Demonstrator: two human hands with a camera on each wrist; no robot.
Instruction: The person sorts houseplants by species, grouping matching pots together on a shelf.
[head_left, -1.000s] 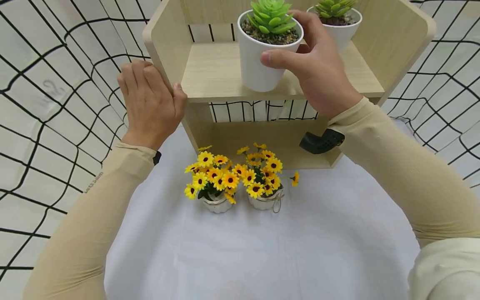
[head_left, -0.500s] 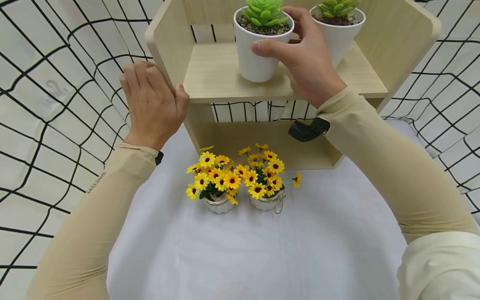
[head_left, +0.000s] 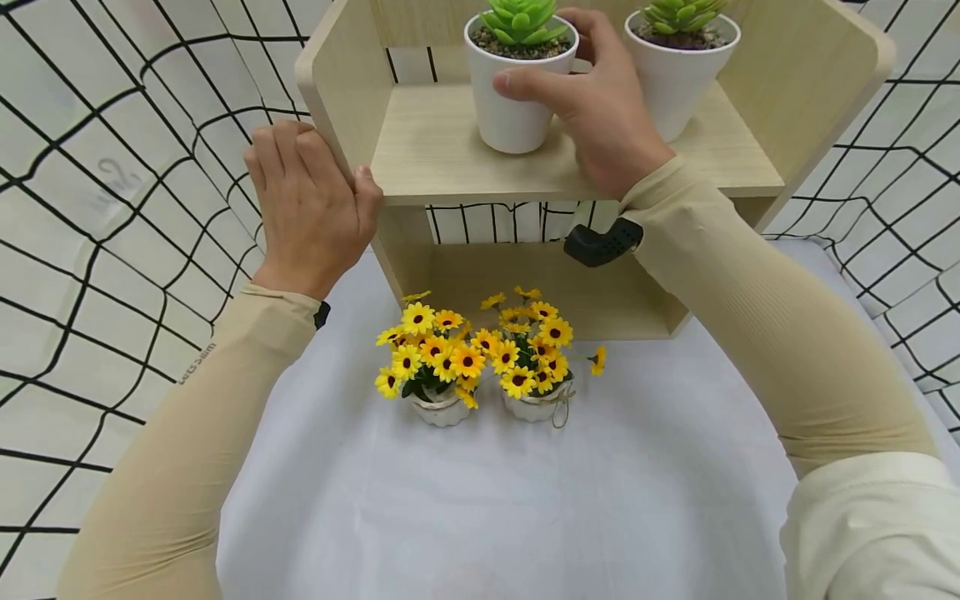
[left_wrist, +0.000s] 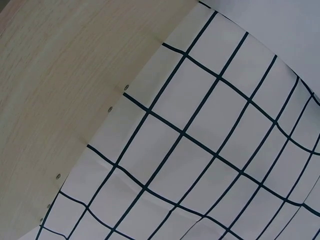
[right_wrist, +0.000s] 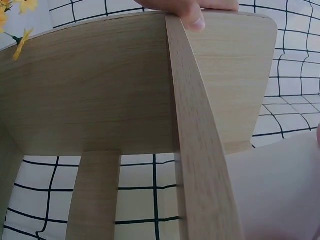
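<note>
My right hand (head_left: 600, 108) grips a white pot with a green succulent (head_left: 517, 92), thumb across the front and fingers round the far side. The pot's bottom is right at the upper board of a wooden shelf unit (head_left: 427, 158); in the right wrist view the white pot (right_wrist: 275, 185) fills the lower right. Just right of my right hand stands a second potted succulent (head_left: 675, 71). My left hand (head_left: 311, 204) holds the unit's left side panel, thumb at its front edge; the right wrist view shows the left hand's fingers (right_wrist: 187, 12) over that edge.
Two small white pots of yellow artificial sunflowers, a left one (head_left: 438, 358) and a right one (head_left: 532, 358), stand on the white cloth (head_left: 480, 500) before the unit's lower compartment (head_left: 547, 279). Black wire mesh (head_left: 112, 250) surrounds the unit. The left wrist view shows the wooden side panel (left_wrist: 75, 65).
My right hand has moved the potted succulent slightly left and farther back over the shelf board, away from the second succulent. My left hand has kept its hold on the side panel.
</note>
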